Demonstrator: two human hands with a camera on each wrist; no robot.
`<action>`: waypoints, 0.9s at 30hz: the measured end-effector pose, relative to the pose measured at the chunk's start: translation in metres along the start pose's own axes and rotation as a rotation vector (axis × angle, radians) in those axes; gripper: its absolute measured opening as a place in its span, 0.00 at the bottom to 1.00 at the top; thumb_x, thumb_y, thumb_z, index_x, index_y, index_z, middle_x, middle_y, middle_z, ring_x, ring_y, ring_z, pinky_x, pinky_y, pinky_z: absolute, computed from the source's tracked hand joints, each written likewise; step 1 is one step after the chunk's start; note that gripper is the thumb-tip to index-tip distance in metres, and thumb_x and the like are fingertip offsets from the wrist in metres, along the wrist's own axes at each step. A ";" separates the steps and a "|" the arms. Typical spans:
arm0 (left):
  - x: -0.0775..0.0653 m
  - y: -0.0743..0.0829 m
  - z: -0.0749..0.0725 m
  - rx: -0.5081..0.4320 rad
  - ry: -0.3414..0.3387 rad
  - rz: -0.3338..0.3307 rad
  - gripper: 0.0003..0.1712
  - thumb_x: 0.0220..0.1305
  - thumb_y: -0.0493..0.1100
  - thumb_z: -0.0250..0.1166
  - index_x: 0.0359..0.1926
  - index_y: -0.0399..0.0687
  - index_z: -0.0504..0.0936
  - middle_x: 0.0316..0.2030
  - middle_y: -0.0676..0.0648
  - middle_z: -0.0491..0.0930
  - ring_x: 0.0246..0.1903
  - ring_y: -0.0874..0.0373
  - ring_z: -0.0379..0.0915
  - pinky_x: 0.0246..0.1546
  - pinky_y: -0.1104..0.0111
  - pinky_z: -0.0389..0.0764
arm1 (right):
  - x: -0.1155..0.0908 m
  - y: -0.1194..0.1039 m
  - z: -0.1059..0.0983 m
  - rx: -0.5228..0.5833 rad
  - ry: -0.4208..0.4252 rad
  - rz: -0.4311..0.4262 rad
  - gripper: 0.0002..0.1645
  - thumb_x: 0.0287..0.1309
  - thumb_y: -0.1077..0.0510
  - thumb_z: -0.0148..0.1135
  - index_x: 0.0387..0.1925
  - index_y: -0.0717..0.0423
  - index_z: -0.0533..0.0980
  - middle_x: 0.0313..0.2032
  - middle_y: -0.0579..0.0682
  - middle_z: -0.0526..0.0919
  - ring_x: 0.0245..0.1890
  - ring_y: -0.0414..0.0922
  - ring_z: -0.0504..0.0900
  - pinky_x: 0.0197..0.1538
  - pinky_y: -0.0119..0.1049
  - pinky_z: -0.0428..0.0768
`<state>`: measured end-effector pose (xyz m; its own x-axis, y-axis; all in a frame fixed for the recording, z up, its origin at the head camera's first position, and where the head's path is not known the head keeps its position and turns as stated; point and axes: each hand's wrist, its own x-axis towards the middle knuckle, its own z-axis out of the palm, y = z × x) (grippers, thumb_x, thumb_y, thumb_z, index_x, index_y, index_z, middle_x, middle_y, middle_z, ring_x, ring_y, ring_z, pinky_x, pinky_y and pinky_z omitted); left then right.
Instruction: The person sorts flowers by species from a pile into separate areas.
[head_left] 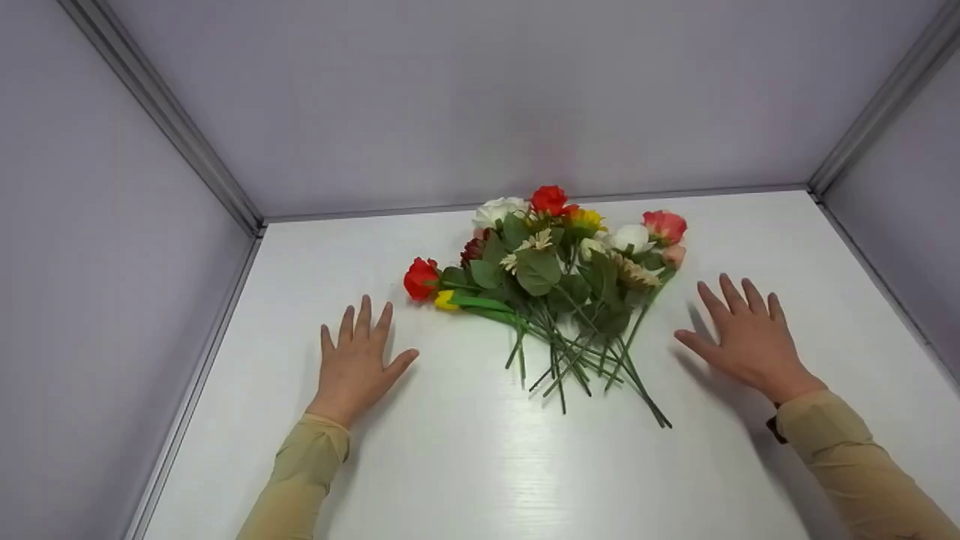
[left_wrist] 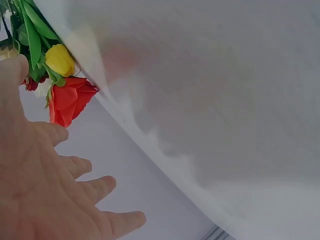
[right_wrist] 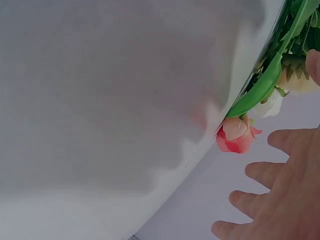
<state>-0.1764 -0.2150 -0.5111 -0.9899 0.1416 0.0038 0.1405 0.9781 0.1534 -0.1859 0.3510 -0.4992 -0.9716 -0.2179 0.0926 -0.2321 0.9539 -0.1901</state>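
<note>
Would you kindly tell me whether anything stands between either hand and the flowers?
Nothing visible does. Only tabletop separates the left hand from the red flower at the bunch's left edge, and the right hand from the pink flower at its right.

smooth glossy tabletop, matt walls, metal-looking corner strips, matt cloth sleeves, cloth-like flowers
</note>
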 end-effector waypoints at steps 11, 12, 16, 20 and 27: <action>-0.011 0.010 0.000 0.027 -0.023 0.049 0.49 0.72 0.67 0.57 0.82 0.49 0.50 0.80 0.36 0.42 0.78 0.35 0.39 0.72 0.33 0.40 | 0.057 -0.115 -0.005 -0.164 0.081 -0.483 0.41 0.71 0.30 0.52 0.78 0.42 0.63 0.81 0.57 0.47 0.79 0.63 0.41 0.75 0.67 0.35; -0.012 0.012 -0.001 0.027 -0.026 0.053 0.49 0.72 0.67 0.57 0.82 0.50 0.50 0.80 0.37 0.42 0.78 0.35 0.39 0.72 0.33 0.39 | 0.064 -0.129 -0.005 -0.183 0.065 -0.530 0.40 0.71 0.31 0.53 0.77 0.41 0.64 0.81 0.56 0.47 0.79 0.63 0.41 0.74 0.68 0.35; -0.010 0.020 -0.002 0.018 -0.030 0.078 0.50 0.72 0.67 0.57 0.82 0.50 0.50 0.80 0.37 0.42 0.78 0.35 0.38 0.72 0.34 0.40 | 0.091 -0.180 0.003 -0.276 0.003 -0.650 0.40 0.69 0.30 0.55 0.77 0.38 0.65 0.81 0.55 0.47 0.79 0.62 0.40 0.72 0.72 0.37; -0.009 0.029 0.000 0.019 -0.030 0.103 0.50 0.71 0.67 0.57 0.82 0.52 0.50 0.81 0.38 0.41 0.78 0.37 0.38 0.72 0.34 0.40 | 0.112 -0.205 0.021 -0.343 -0.102 -0.616 0.44 0.65 0.26 0.56 0.78 0.33 0.62 0.82 0.53 0.41 0.80 0.61 0.35 0.71 0.74 0.36; -0.008 0.045 0.001 0.017 -0.048 0.137 0.50 0.71 0.69 0.56 0.83 0.54 0.49 0.81 0.39 0.40 0.78 0.38 0.38 0.72 0.33 0.39 | 0.120 -0.202 0.045 -0.265 -0.299 -0.476 0.47 0.65 0.21 0.49 0.79 0.31 0.56 0.82 0.51 0.41 0.80 0.60 0.33 0.69 0.77 0.46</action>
<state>-0.1625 -0.1716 -0.5054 -0.9594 0.2810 -0.0233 0.2753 0.9514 0.1378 -0.2578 0.1230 -0.4936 -0.7444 -0.6436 -0.1776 -0.6608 0.7484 0.0574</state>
